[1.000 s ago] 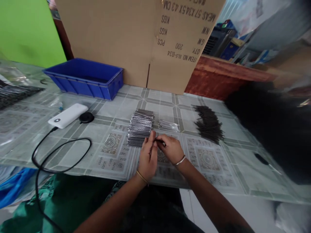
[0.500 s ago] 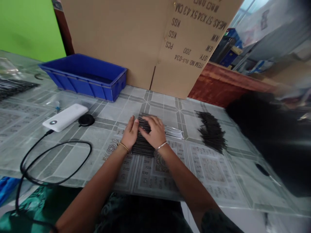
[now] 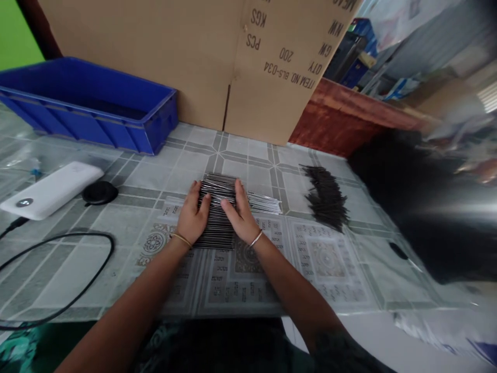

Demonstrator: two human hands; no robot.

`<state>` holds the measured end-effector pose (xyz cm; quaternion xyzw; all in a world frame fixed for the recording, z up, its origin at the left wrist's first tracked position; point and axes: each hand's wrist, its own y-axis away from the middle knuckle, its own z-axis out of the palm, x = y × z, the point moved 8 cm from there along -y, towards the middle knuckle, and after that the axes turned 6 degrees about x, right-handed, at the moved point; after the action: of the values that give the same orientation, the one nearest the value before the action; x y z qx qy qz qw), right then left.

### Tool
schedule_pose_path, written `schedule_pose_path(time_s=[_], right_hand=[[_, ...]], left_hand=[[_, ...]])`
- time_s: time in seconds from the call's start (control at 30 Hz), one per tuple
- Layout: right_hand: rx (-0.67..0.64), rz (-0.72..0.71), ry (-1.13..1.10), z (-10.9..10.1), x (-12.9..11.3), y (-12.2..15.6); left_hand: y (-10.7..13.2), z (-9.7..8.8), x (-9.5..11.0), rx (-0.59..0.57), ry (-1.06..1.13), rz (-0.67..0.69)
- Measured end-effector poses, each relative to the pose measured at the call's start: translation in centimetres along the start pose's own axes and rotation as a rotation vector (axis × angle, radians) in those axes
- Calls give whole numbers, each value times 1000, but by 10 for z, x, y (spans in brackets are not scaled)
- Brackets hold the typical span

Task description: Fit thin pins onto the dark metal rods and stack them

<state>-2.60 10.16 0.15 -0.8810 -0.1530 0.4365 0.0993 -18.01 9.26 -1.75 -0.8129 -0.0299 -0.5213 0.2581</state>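
Note:
A flat stack of thin dark metal rods [image 3: 218, 223] lies crosswise on the table, between my two hands. My left hand [image 3: 192, 215] cups its left ends, fingers along the side and thumb resting over the top. At the right ends, my right hand [image 3: 243, 215] presses inward in the same way, with its thumb on the rods. The fingers' undersides are hidden. Just beyond my right hand, a few brighter silver rods [image 3: 266, 203] lie partly under or beside the stack; I cannot tell which.
Farther right lies a loose pile of dark brown sticks [image 3: 326, 199]. A blue plastic bin [image 3: 93, 116] stands back left, before a large cardboard sheet [image 3: 155, 57]. On the left are a white power bank [image 3: 54, 189], a black round disc [image 3: 100, 192] and a black cable [image 3: 77, 298].
My right hand has slid off the top of the rods to their right ends, and the hands are farther apart. More of the stack shows. The view has shifted right and closer.

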Motion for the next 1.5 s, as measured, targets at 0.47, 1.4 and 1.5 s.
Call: schedule_pose_path(time_s=[0.47, 1.4, 1.5], right_hand=[[-79, -33, 653, -90, 71, 62], [-118, 280, 931, -213, 190, -14], [-126, 184, 933, -215, 178, -16]], left_hand=[[53, 27, 113, -206, -326, 449], [103, 126, 102, -580, -873, 498], [104, 128, 99, -592, -842, 491]])
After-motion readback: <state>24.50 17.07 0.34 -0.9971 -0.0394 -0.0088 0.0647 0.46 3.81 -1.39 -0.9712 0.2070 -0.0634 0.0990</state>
